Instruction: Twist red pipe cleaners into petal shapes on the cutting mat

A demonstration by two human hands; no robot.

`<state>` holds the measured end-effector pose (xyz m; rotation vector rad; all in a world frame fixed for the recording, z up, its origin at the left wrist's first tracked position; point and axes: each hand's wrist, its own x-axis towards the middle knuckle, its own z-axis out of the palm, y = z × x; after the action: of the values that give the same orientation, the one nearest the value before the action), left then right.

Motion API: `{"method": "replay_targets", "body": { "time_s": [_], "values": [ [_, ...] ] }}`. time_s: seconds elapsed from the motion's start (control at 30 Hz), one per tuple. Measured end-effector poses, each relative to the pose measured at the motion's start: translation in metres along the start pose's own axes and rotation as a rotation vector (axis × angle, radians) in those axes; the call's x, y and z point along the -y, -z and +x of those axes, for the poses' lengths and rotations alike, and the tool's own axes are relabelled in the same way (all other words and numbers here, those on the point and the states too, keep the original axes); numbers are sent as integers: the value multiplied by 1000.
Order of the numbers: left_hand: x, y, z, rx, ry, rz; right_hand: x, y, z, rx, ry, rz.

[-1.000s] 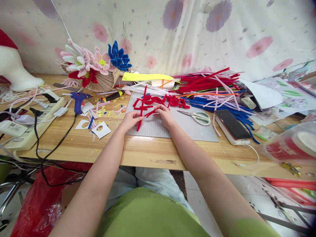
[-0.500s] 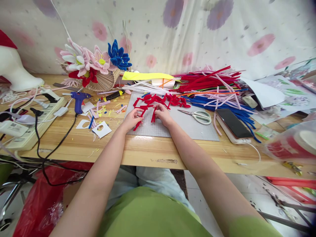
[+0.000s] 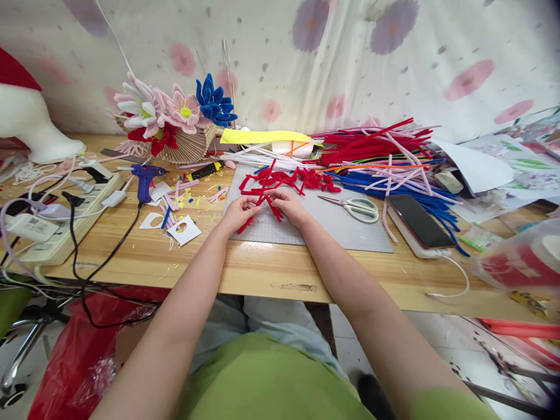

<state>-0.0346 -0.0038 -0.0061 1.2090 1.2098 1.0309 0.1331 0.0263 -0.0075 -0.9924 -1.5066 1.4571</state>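
Observation:
Over the grey cutting mat (image 3: 354, 238), my left hand (image 3: 240, 213) pinches long red pipe cleaners (image 3: 268, 179) that slant up and away. My right hand (image 3: 289, 207) is closed on red pipe cleaner pieces that cross the others between my hands. The exact crossing point is partly covered by fingers. Bent and twisted red pieces (image 3: 308, 178) lie just beyond on the mat. Scissors with pale green handles (image 3: 359, 210) rest to the right of my right hand.
A blue glue gun (image 3: 145, 179), cut scraps and a power strip (image 3: 70, 224) lie left. Fuzzy flowers (image 3: 184, 111) stand behind. Bundled pipe cleaners (image 3: 376, 146), a phone (image 3: 420, 221) and a cup in a plastic bag (image 3: 520, 256) are right.
My hands have come closer together. The red pieces, apart before, now cross between them, and one long strand points up and away. The view has shifted slightly.

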Motion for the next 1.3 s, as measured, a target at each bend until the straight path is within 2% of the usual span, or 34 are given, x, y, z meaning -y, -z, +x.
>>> {"method": "replay_targets", "body": {
  "time_s": [0.17,0.33,0.47,0.53,0.73,0.83,0.9,1.1,1.3],
  "values": [
    [0,-2,0,-32,-19,25,0,-5,0,12,-22,32],
    [-3,-2,-1,-37,-14,50,-3,-9,1,-37,-23,138],
    [-2,-2,0,-35,-11,49,-1,-11,2,-83,-47,137],
    [-1,-3,1,-33,-17,43,-2,-11,4,-155,-47,133],
    [-1,-4,1,-52,-32,53,-7,-3,16,-502,31,263],
    [-1,-5,1,-48,-27,81,-10,-2,18,-566,39,293],
    [0,-4,1,-27,-35,90,-11,-4,18,-534,42,292],
    [3,-5,0,33,-35,38,-13,-13,15,-297,-16,199],
    [1,-5,2,4,11,-4,-9,-10,12,-216,6,218]
  ]
}}
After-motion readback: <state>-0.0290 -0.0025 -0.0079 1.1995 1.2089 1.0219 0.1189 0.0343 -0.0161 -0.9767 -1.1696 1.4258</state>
